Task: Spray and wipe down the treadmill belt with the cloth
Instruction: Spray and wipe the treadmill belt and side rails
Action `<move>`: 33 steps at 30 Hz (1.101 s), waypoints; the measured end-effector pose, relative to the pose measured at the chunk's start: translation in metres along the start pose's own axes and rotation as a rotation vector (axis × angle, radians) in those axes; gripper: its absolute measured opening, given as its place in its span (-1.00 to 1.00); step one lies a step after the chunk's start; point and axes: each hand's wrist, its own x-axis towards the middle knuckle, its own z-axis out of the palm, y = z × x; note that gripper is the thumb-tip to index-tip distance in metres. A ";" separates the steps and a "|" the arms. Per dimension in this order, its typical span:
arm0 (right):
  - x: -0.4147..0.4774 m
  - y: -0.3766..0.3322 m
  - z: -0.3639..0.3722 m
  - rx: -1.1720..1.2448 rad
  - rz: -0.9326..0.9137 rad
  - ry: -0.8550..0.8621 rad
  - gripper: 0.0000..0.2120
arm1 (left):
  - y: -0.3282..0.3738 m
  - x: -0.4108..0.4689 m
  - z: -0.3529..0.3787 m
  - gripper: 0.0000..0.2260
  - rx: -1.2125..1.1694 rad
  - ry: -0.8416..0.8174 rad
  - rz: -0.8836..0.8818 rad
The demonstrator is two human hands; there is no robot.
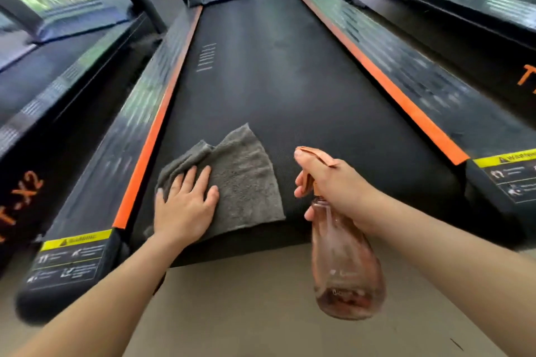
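I see left hand (pixel 185 206) flat, fingers spread, on grey cloth (pixel 246 180), which lies mostly at its 1 o'clock on treadmill belt (pixel 275 81). Right hand (pixel 333 185) grips spray bottle (pixel 345 269), 3 o'clock.

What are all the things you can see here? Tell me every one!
belt: one, black, middle
cloth: one, grey, on the belt's near end
bottle: one, pink, in the right hand
stripes: two, orange, along both belt edges
stickers: two, yellow, near corners
other treadmills: two, black, either side
floor: one, beige, below
left hand: flat on the cloth
right hand: grips the bottle
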 end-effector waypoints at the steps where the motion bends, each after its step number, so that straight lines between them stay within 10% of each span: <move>1: 0.000 0.000 0.005 0.015 0.005 -0.024 -0.56 | -0.009 -0.001 0.001 -0.50 -0.009 0.002 -0.062; 7: -0.003 0.002 0.019 0.034 0.021 -0.093 -0.51 | -0.013 -0.020 0.002 -0.49 0.008 -0.016 -0.140; 16: 0.008 0.005 -0.004 0.128 -0.021 -0.014 -0.58 | 0.095 0.005 0.006 -0.52 0.072 -0.063 0.527; 33: 0.011 0.014 -0.078 0.384 0.079 0.458 -0.66 | 0.140 0.182 -0.010 -0.46 -0.035 -0.114 0.234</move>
